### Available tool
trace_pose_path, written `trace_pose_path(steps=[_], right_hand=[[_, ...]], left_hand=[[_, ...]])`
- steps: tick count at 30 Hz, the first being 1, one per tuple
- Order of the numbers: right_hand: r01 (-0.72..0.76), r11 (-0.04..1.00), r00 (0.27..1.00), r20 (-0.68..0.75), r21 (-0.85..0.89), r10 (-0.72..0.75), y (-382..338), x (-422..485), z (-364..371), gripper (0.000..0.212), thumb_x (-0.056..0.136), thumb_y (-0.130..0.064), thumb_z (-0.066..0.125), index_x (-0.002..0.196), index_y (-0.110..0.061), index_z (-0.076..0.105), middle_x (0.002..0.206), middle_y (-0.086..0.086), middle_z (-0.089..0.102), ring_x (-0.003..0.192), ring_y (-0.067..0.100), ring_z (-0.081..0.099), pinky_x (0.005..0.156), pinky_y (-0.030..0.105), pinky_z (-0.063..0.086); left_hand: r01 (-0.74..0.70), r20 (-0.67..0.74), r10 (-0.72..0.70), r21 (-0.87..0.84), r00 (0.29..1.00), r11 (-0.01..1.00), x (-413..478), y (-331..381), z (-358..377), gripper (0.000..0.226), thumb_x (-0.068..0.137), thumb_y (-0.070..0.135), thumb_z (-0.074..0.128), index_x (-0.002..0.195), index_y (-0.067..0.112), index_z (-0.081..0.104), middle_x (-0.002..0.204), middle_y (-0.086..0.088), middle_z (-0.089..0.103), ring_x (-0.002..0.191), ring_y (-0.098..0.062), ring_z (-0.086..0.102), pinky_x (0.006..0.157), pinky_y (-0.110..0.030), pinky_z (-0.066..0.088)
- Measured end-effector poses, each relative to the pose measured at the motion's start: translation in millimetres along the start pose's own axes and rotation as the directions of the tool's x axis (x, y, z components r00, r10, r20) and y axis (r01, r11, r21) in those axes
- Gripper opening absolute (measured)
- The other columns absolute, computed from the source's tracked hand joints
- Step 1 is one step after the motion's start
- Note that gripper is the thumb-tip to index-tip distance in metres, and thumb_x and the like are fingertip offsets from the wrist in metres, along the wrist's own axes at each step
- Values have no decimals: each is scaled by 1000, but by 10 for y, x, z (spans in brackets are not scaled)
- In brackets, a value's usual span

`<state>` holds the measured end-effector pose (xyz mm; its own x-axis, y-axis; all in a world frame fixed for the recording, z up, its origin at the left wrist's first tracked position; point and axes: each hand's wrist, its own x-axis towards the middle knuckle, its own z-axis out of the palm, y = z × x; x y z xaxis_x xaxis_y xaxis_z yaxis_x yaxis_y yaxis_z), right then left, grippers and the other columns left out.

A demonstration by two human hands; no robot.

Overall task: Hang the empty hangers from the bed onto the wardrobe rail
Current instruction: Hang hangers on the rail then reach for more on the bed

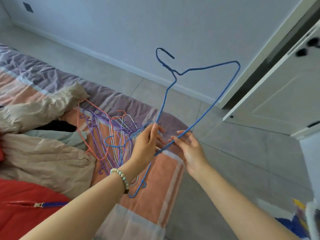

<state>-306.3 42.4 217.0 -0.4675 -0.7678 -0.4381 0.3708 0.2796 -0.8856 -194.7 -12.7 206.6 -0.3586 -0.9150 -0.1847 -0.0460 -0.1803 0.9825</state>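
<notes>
Head view: blue hanger, judged light springy wire, was pinched in left hand and right hand; neck looked the firmest hold.

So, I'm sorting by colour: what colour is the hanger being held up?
Blue; the hanger shows best in the head view.
</notes>
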Motion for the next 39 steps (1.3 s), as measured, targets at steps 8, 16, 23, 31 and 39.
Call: trace_pose_path(steps=[8, 16, 23, 31, 39], right_hand=[[62, 973, 989, -119, -220, -90, -1704, -862, -741, 8, 95, -16, 54, 100, -11, 57, 91, 8, 68, 76, 17, 67, 72, 28, 55], [247, 906, 945, -120, -344, -303, -3120, -2076, -1597, 20, 94, -26, 54, 105, -11, 63, 103, 8, 70, 91, 21, 69, 81, 29, 56], [491, 757, 772, -187, -431, -608, -3718, -3159, -2254, 25, 94, -34, 52, 105, -17, 67, 100, 1, 72, 94, 14, 69, 84, 27, 56], [576, 650, 570, -326, -496, -754, -3960, -4478, -3279, 25, 94, -27, 53, 107, -10, 68, 100, 2, 73, 94, 11, 69, 82, 26, 56], [608, 611, 399, -470, -507, -787, -3897, -5762, -4439, 23, 94, -25, 54, 100, -8, 68, 95, 3, 73, 88, 13, 69, 75, 23, 55]], left_hand=[[-193, 293, 173, 38, 940, 981, -198, 1655, 834, 36, 98, 40, 36, 85, 17, 60, 69, -6, 66, 62, -23, 70, 53, -27, 53], [-417, 618, 257, 127, 743, 900, -706, 3040, 1635, 37, 97, 38, 37, 84, 13, 61, 72, -8, 68, 65, -20, 70, 59, -23, 57], [-575, 843, 252, 81, 475, 814, -1601, 3978, 2540, 42, 97, 41, 36, 85, 11, 63, 72, -7, 70, 65, -19, 71, 54, -19, 52], [-683, 955, 228, -40, 188, 729, -2849, 4559, 3578, 45, 97, 44, 34, 85, 14, 65, 75, -2, 72, 72, -25, 72, 63, -24, 56], [-613, 976, 214, -198, -49, 764, -4168, 4733, 4681, 47, 97, 47, 34, 85, 13, 65, 83, -3, 72, 80, -24, 72, 72, -29, 59]])
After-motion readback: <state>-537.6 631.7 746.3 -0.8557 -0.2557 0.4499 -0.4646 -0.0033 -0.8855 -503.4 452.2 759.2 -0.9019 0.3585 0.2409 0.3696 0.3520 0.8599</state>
